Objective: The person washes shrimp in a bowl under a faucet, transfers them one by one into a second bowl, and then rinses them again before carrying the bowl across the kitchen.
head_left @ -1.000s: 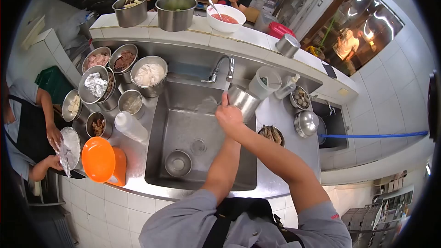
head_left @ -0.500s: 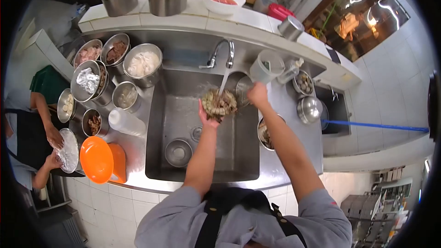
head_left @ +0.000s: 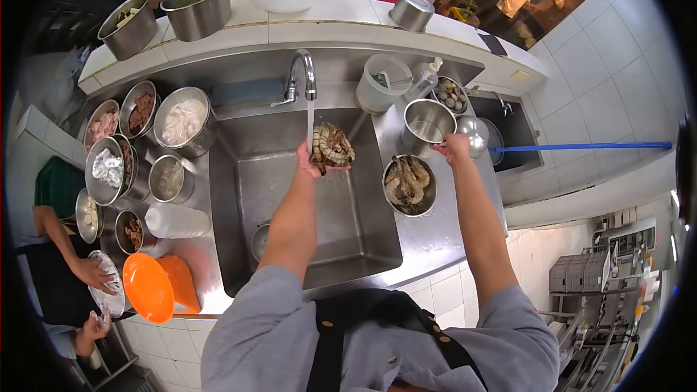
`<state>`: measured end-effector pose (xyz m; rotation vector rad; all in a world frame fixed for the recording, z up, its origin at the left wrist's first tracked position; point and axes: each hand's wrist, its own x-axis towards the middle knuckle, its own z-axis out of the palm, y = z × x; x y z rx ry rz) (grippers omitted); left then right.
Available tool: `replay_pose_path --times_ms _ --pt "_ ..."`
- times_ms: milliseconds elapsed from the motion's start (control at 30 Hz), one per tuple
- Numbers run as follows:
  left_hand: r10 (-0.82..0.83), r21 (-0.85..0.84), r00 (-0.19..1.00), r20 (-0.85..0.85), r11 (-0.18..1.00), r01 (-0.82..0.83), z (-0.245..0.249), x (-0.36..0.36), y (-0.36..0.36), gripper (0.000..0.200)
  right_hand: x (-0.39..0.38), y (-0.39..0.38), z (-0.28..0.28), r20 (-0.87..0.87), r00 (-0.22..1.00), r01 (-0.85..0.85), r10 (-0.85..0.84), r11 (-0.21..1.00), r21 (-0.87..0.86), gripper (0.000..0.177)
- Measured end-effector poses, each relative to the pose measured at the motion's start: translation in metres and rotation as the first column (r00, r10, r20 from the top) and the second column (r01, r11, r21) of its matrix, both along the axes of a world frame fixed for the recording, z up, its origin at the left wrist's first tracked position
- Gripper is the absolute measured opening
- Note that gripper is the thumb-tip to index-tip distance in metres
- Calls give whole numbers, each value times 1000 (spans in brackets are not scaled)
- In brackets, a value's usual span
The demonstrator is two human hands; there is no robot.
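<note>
A clump of raw shrimp [head_left: 332, 147] rests on my left hand [head_left: 308, 160], palm up over the sink [head_left: 341, 207]. Beside it, water runs down from the faucet [head_left: 303, 76]. My right hand [head_left: 456, 148] is closed on the handle of a metal pot [head_left: 428, 122], which is tilted so that its inside shows and looks empty. Just below the pot, a metal bowl of shrimp [head_left: 409, 183] stands on the counter to the right of the sink.
Metal containers of meat and other food [head_left: 185, 122], a white bottle [head_left: 176, 221] and an orange container [head_left: 149, 287] stand left. A co-worker's hands [head_left: 94, 276] hold a whitened plate. A plastic tub [head_left: 382, 83] and a soap bottle [head_left: 425, 80] stand behind the pot.
My right hand has moved right with the pot, from beside the shrimp to above the counter. My view has shifted, and the bowl of shrimp shows more fully. The shrimp remain on my left hand.
</note>
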<state>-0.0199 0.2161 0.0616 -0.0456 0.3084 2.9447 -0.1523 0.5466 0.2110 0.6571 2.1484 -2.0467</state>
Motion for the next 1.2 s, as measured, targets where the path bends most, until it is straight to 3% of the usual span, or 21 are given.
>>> replay_pose_path --times_ms 67,133,167,200,233,267,300,333,367,433,500,567,633,667,700,800,833,900,1133,1200 --pt "-109 4 986 127 994 109 3 -2 -4 71 -5 6 -18 22 999 36 -34 998 -53 23" --pt "-42 -11 981 190 999 45 -11 1 -4 66 -3 12 -30 51 999 29 -17 973 -230 31" --pt "12 -24 968 252 1000 -7 -20 6 -5 62 -6 11 -28 84 996 -1 -15 984 178 35" --pt "6 -63 981 191 998 6 -5 21 -9 60 2 2 -14 112 993 -44 -22 831 554 39" --pt "33 -74 980 194 997 -19 5 33 -11 60 12 -8 -15 115 993 -67 5 836 545 39" --pt "61 -43 973 221 998 -53 13 43 -13 58 23 -21 -18 -276 946 113 170 625 773 43" --pt "85 -12 966 246 996 -85 19 51 -16 56 27 -40 -20 -557 721 399 412 410 820 48" --pt "111 -26 964 242 994 -108 18 55 -18 56 31 -73 -27 -427 733 102 529 536 838 48" --pt "93 2 975 203 995 -95 13 59 -19 55 47 -114 -36 -305 694 -208 652 587 782 49" --pt "81 23 982 172 996 -86 -7 63 -16 54 85 -198 -32 -142 618 -559 773 559 613 52" --pt "217 -17 946 240 975 -220 -32 64 -19 52 91 -253 -46 -40 521 -652 853 428 626 55" --pt "252 -10 945 207 967 -255 -4 75 -18 52 99 -278 -44 15 509 -674 861 387 629 48" --pt "311 83 929 199 940 -332 14 77 -23 51 96 -297 -46 141 422 -756 895 262 600 42" --pt "363 61 922 136 926 -374 26 78 -22 51 95 -303 -47 78 446 -710 892 300 637 38" --pt "375 60 918 133 921 -385 29 74 -24 51 92 -309 -49 75 435 -712 897 293 638 38" --pt "451 105 878 160 877 -469 32 66 -25 52 82 -315 -56 -151 386 -650 910 385 656 34" --pt "446 115 878 176 876 -468 33 63 -27 52 80 -317 -55 -132 390 -656 911 375 655 34" --pt "411 119 911 47 903 -413 32 61 -28 51 78 -318 -56 -172 441 -656 881 447 608 29" --pt "390 60 913 122 915 -399 32 63 -25 56 69 -314 -81 -208 470 -640 858 494 589 28" --pt "370 70 920 126 922 -380 28 67 -24 57 60 -311 -95 -300 473 -768 828 555 321 30"
